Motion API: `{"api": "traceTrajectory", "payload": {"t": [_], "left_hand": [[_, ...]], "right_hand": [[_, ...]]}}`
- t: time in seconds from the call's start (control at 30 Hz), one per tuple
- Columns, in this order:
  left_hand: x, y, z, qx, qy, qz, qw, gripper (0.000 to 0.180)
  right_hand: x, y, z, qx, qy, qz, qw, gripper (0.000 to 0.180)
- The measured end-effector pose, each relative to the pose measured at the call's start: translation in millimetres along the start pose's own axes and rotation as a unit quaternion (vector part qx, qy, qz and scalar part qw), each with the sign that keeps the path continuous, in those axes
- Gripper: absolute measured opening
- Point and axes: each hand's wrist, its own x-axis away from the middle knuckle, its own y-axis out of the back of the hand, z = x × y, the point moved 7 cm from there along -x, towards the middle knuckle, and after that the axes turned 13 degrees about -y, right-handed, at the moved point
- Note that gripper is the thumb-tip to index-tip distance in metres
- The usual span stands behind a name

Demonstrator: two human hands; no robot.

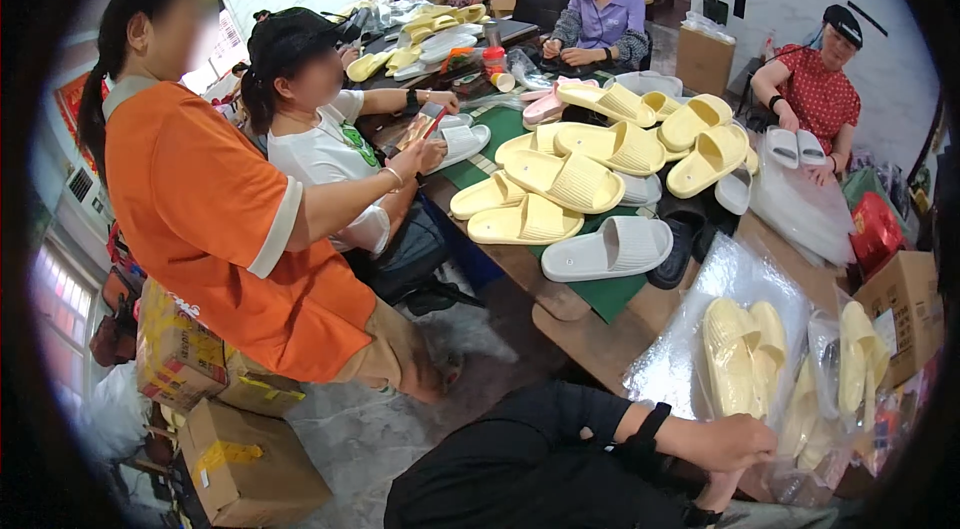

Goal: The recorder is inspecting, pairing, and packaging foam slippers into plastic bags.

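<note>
At the lower right, my left hand (738,443) is closed with its fingers curled at the edge of a clear plastic bag (790,479). A black strap circles that wrist. My right hand (720,489) shows only as a piece of wrist below the left; its fingers are hidden. Just beyond my left hand, a pair of pale yellow slippers (733,354) lies on clear plastic. More yellow slippers (858,359) in clear bags lie to the right of my hands.
Yellow slippers (565,182) are heaped on the table, with a grey slipper (608,249) at the near edge. A person in orange (220,199) stands at left; several others sit around the tables. Cardboard boxes (250,464) are on the floor at left; another box (905,314) is at right.
</note>
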Motion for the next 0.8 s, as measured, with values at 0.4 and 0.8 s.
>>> {"api": "traceTrajectory", "payload": {"t": [0.4,0.8], "left_hand": [[17,-21,31,-0.047,0.12,0.046,0.991,0.014],[33,-19,36,0.086,0.057,0.156,0.982,0.017]], "right_hand": [[15,11,8,-0.037,0.049,-0.057,0.997,0.064],[-14,23,-8,0.048,-0.013,-0.032,0.998,0.037]]}}
